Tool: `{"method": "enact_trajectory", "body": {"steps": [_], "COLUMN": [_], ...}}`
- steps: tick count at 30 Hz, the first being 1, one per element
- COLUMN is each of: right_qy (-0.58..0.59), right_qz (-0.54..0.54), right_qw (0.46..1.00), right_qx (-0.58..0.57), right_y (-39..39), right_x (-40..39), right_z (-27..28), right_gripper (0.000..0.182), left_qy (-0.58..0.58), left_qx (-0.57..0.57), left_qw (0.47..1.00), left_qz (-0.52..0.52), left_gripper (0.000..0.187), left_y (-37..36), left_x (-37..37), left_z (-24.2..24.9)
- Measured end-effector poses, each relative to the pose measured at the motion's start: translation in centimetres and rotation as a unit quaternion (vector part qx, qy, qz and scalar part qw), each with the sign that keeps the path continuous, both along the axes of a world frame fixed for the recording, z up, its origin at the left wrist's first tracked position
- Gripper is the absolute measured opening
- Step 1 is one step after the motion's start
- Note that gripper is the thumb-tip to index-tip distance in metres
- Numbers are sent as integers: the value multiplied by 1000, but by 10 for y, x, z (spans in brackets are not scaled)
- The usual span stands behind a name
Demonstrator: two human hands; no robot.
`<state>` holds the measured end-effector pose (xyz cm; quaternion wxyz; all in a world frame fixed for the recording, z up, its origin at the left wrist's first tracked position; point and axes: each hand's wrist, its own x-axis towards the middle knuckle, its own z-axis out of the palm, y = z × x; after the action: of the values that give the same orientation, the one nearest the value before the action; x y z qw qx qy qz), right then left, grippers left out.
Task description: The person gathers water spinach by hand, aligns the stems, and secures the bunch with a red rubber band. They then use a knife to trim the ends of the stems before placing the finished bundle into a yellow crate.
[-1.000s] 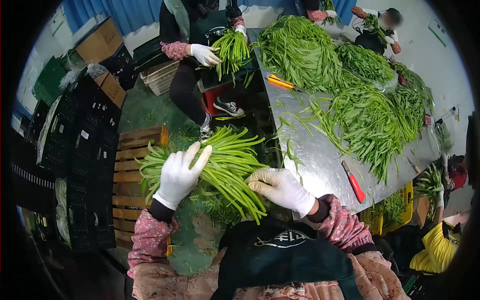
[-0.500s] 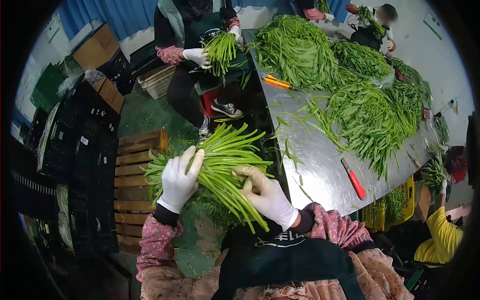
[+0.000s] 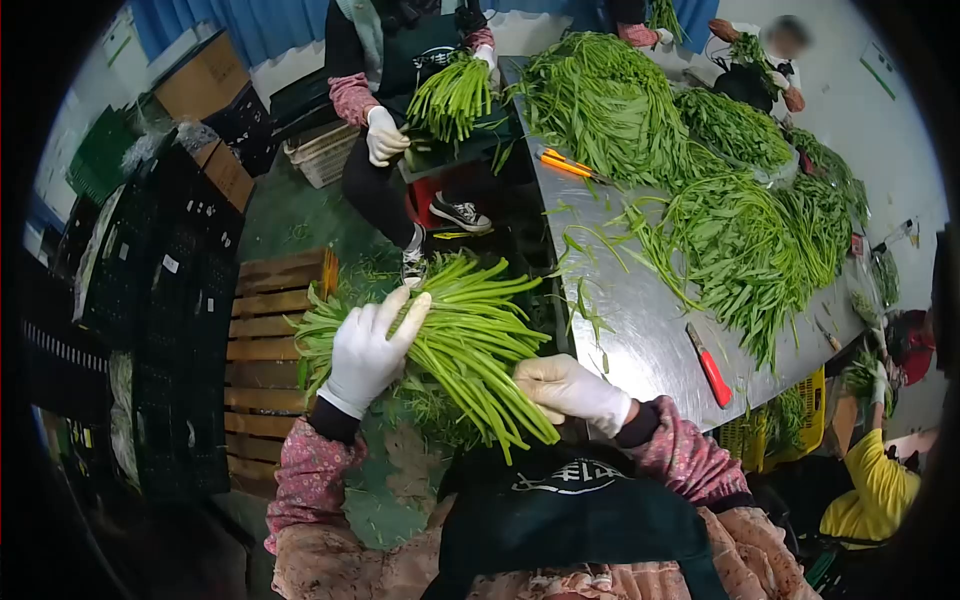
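A bunch of water spinach (image 3: 470, 350) lies across my left hand (image 3: 365, 355), its pale stems fanning to the right and its leaves hanging at the left. My white-gloved left hand is closed round it, thumb and forefinger over the top of the stems. On the right, my right hand (image 3: 572, 388), also gloved, has its fingers pressed together at the cut stem ends. Its fingertips are partly hidden. Below the bunch, more loose greens (image 3: 430, 410) lie near the floor.
A metal table (image 3: 640, 340) at the right bears heaped greens (image 3: 610, 110), a red-handled knife (image 3: 710, 368) and an orange-handled knife (image 3: 565, 162). Across from me a person (image 3: 385, 135) holds another bunch. A wooden pallet (image 3: 265, 375) and dark crates (image 3: 165, 300) stand at the left.
My right hand has moved right and slightly down along the bunch to the stem ends. The person opposite has lowered one hand from their bunch.
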<state>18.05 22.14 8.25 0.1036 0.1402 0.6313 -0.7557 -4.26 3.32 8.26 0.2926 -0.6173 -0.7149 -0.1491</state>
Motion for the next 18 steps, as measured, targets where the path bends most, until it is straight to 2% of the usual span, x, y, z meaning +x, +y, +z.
{"method": "enact_trajectory", "body": {"steps": [1,3,4,5,6,7,8,11,13,15,17,18], "right_qy": [-29,-75,-158,-73,-11,54,-8,141,218,268,198,205], "right_qz": [28,80,117,135,139,134,130,-115,-134,-144,-104,-124], "right_qw": [997,994,979,954,881,765,782,817,869,839,801,800], "right_qx": [-67,-10,51,256,452,627,609,547,425,452,555,550], "right_y": [11,34,46,54,67,69,73,40,17,-9,-23,-26], "right_x": [11,27,30,37,48,48,47,17,-3,-23,-34,-37], "right_z": [11,14,18,7,-19,-25,-25,20,31,21,30,23], "right_gripper": [32,33,34,26,22,19,17,19,21,21,22,20], "left_qy": [-4,-5,1,7,18,12,6,10,28,46,54,58], "left_qx": [2,-7,-16,-25,-30,-45,-60,-87,-93,-91,-83,-83], "left_qw": [1000,1000,999,998,998,997,997,995,994,994,995,995], "left_qz": [9,29,40,51,51,55,58,58,48,37,25,24], "left_gripper": [58,61,62,63,65,68,72,75,71,66,65,64], "left_y": [-2,-7,-9,-12,-13,-15,-15,-9,0,8,14,15], "left_x": [-3,-7,-9,-11,-15,-16,-16,-9,-3,5,9,11], "left_z": [1,6,8,9,8,9,11,15,21,25,25,26]}}
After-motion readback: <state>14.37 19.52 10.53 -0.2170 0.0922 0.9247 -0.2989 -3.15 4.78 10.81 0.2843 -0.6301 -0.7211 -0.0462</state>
